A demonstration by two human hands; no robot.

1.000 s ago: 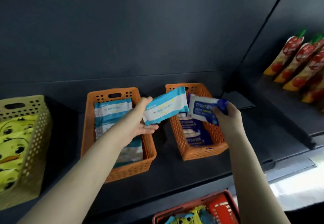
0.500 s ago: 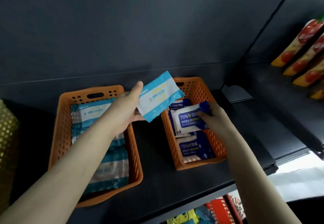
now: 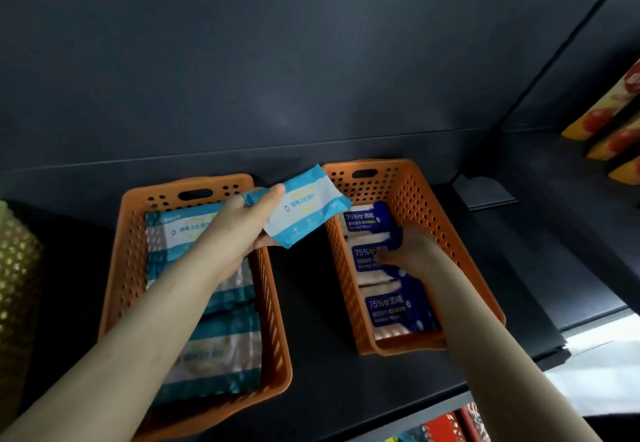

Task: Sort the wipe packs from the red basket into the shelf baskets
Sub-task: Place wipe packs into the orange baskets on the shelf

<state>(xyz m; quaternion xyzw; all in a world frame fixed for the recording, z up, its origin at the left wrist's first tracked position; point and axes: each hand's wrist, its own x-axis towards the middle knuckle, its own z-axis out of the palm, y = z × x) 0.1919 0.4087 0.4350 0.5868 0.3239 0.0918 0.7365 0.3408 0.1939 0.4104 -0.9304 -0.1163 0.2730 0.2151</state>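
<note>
Two orange baskets stand side by side on a dark shelf. My left hand (image 3: 239,230) holds a light blue and white wipe pack (image 3: 299,209) in the air over the gap between them. The left orange basket (image 3: 131,251) holds several packs of that same light blue kind. My right hand (image 3: 410,251) is down inside the right orange basket (image 3: 415,199), fingers on a dark blue 75% alcohol wipe pack (image 3: 369,258) that lies among other dark blue packs. The red basket (image 3: 446,426) shows only as a sliver at the bottom edge.
A yellow perforated basket (image 3: 15,268) sits at the far left edge. Orange and red pouches (image 3: 616,123) lie on the neighbouring shelf at the right. The dark back wall rises right behind the baskets. A shelf divider (image 3: 485,192) stands right of the right basket.
My right hand has gone down into the right basket with the dark blue pack, which now lies on the stack. My left hand has kept the light blue pack raised. The view shifted right.
</note>
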